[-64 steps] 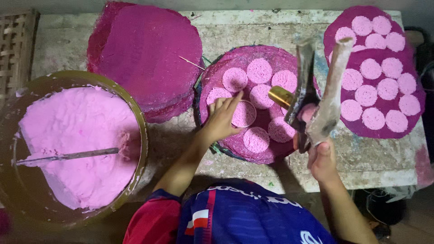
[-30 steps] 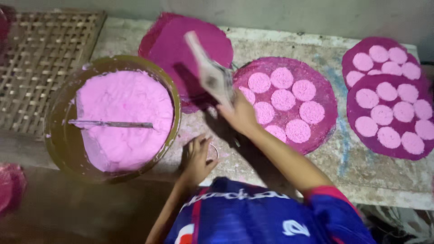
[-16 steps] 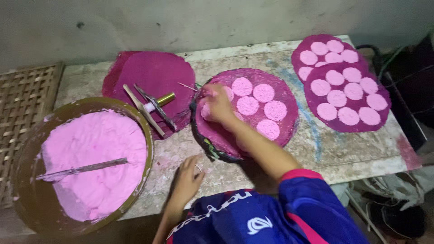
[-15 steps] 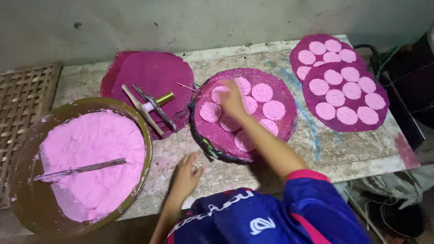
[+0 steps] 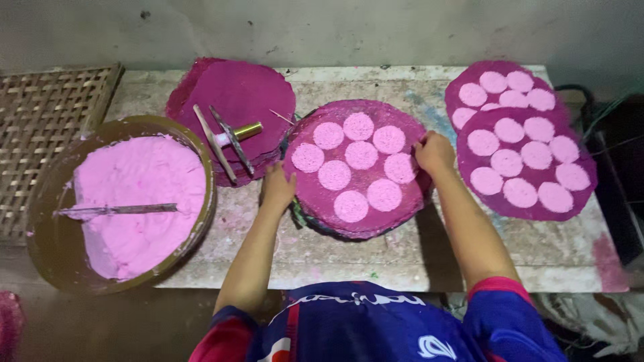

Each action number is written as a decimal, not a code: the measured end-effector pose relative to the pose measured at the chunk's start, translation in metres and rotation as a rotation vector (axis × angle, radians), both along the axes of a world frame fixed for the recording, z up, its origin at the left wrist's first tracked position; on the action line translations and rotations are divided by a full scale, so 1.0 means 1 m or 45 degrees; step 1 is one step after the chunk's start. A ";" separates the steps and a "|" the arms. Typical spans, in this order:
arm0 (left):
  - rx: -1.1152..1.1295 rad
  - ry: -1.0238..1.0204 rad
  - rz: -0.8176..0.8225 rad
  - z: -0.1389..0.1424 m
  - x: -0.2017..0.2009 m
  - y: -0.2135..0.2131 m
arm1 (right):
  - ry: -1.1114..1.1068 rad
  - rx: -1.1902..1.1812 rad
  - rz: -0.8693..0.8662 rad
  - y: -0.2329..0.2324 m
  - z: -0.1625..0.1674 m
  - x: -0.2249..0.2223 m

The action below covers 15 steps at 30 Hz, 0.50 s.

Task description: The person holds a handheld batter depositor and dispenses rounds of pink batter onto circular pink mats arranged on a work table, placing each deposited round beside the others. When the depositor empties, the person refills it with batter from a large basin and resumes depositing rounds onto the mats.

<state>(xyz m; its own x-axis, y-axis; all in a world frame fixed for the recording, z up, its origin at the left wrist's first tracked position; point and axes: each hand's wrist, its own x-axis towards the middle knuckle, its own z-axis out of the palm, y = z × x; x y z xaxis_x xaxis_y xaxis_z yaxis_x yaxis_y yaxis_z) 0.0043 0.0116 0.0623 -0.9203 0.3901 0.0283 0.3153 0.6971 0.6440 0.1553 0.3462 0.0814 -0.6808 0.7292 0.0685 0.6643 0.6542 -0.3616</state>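
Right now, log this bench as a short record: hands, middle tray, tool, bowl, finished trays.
left hand: grips left edge of middle tray
right hand: grips its right edge
middle tray: magenta round, eight pink discs
tool: brass-handled, lying on empty magenta stack
bowl: pink paste, blade across it
finished trays: two, overlapping, far right

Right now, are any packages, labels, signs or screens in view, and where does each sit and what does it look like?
No packages, signs or screens are in view.
Printed marks: white lettering and a small emblem on the person's blue and red shirt, bottom centre.
The table holds only magenta discs, a bowl of pink paste and a metal tool, all unlabelled.
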 end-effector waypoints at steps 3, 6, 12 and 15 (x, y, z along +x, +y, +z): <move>0.040 0.163 0.068 0.011 0.010 0.011 | 0.063 0.051 0.008 0.003 0.006 0.001; 0.169 0.344 0.089 0.020 0.016 0.016 | 0.047 0.114 0.064 0.005 0.009 0.002; 0.409 0.117 0.046 0.031 0.024 0.011 | 0.144 0.030 0.137 0.006 0.014 0.011; 0.316 0.031 -0.015 0.037 0.025 0.009 | 0.353 -0.050 0.234 0.011 0.013 0.013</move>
<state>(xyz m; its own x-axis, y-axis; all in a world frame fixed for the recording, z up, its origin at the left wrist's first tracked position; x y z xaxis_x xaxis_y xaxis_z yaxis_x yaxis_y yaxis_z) 0.0295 0.0205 0.0993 -0.9137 0.3789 0.1469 0.3400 0.5146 0.7871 0.1681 0.3573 0.0946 -0.7606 0.6016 0.2440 0.4090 0.7359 -0.5396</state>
